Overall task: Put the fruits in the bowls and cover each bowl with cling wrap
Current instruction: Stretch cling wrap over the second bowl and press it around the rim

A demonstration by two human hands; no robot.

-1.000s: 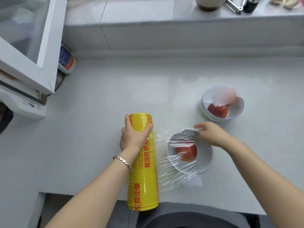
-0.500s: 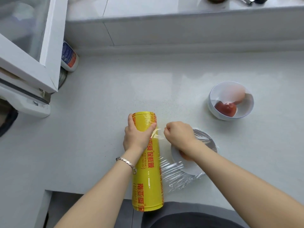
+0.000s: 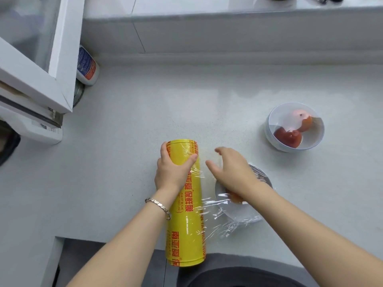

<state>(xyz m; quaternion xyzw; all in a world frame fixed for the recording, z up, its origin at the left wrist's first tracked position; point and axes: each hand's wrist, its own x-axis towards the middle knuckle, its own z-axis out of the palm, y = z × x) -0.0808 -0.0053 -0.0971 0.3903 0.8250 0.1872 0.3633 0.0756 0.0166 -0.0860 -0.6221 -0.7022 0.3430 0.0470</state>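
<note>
Yellow roll (image 3: 186, 224) clasped by the left grip (image 3: 170, 172); right grip (image 3: 232, 172) spread over film (image 3: 209, 206) draping the near bowl (image 3: 238, 216); film apparently not yet torn; far bowl (image 3: 269, 137) looks covered.

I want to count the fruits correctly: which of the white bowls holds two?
The far bowl at the right: two red fruits lie in it. The near bowl, under the right hand, shows only one.

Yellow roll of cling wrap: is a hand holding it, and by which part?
The left hand grips the cling wrap roll near its far end, fingers curled round it. The right hand, fingers spread, grips nothing.
</note>
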